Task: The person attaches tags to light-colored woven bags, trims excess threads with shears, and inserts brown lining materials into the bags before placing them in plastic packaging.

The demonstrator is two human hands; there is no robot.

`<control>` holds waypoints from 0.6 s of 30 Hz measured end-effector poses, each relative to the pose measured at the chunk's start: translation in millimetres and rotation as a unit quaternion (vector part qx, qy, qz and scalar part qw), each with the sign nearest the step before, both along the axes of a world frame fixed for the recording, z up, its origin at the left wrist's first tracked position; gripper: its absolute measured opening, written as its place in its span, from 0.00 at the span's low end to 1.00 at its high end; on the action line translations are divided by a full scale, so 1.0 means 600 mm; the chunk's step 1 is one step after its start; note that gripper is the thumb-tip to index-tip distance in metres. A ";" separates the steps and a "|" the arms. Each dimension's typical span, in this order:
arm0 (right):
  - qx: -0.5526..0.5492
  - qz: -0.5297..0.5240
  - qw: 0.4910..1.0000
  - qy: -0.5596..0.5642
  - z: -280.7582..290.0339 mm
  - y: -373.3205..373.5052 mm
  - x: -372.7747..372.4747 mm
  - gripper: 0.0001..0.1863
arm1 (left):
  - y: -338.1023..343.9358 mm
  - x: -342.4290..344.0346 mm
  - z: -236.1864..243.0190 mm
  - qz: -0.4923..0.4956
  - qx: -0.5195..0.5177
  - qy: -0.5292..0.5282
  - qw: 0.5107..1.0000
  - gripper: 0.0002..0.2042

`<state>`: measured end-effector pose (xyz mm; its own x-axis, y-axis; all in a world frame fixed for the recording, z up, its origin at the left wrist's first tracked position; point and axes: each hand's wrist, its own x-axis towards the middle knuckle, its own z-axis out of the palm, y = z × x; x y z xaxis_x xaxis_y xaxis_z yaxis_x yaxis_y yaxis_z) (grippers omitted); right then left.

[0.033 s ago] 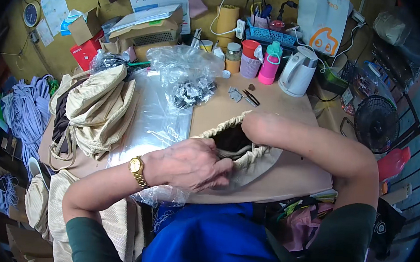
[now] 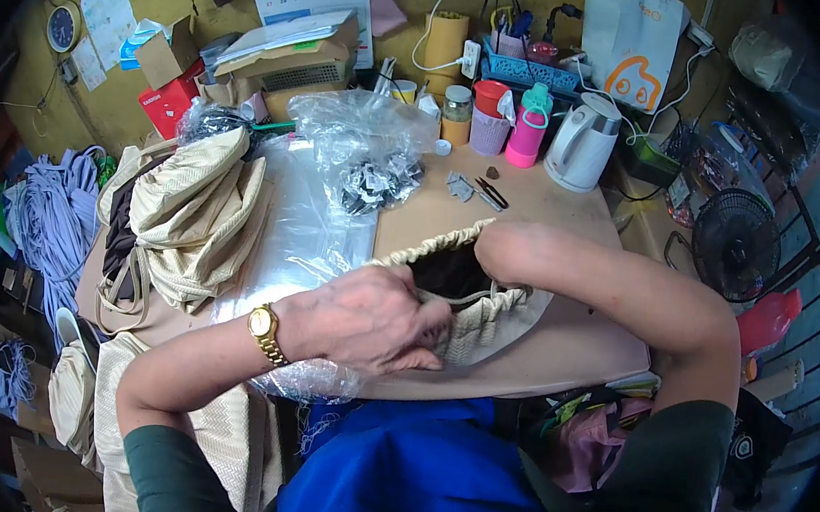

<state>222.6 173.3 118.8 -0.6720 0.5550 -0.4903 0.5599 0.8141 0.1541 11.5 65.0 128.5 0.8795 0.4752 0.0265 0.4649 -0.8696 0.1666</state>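
Status, clock centred on the bag:

Cream gathered-top fabric bag (image 2: pixel 489 335) is at the near edge of the worktable (image 2: pixel 576 363), mouth open, tilted toward 11. Left hand (image 2: pixel 371 316) at 8–9 o'clock, fingers curled and gripping the near-left rim; whether a cord is pinched too, can't tell. Right hand (image 2: pixel 508 252) at 1, pushed into the mouth; fingers hidden, so can't tell if they're closed on anything.

Done, by the look of it: rim ruched along what shows, dark lining (image 2: pixel 445 277) in place, body formed. Not done: mouth not drawn shut, inside apparently being worked, I'd call it mid-step. Nothing shows of what the right fingers have reached.

Batch: heap of cream bags (image 2: pixel 184 222) between 9 and 10, slumped, straps loose; can't tell if finished. Flat clear plastic sleeves (image 2: pixel 287 216), same direction but nearer, look unfilled. Clear bag of small silvery packets (image 2: pixel 378 180) at 10–11. Black snips (image 2: pixel 490 194) lie at 12, apart from both hands.
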 end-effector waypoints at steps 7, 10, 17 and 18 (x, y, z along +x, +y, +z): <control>-0.193 0.009 0.954 0.228 0.069 -0.040 0.021 0.16 | 0.009 -0.041 -0.008 0.096 0.100 -0.083 0.987 0.21; -0.022 0.029 0.945 0.325 0.023 -0.115 0.008 0.14 | 0.006 -0.006 -0.013 0.228 0.100 -0.115 0.962 0.26; 0.192 0.009 0.829 0.525 -0.053 -0.189 0.013 0.10 | 0.054 -0.004 -0.051 0.229 0.067 -0.166 0.957 0.11; 0.193 -0.008 0.824 0.533 -0.054 -0.193 0.017 0.10 | 0.057 -0.007 -0.060 0.245 -0.033 -0.188 0.950 0.10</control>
<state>233.0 57.6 86.6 -0.5985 0.5438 0.5883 0.5543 0.8113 -0.1860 7.4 99.4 92.5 0.4857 0.8372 0.2514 0.7086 -0.5455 0.4475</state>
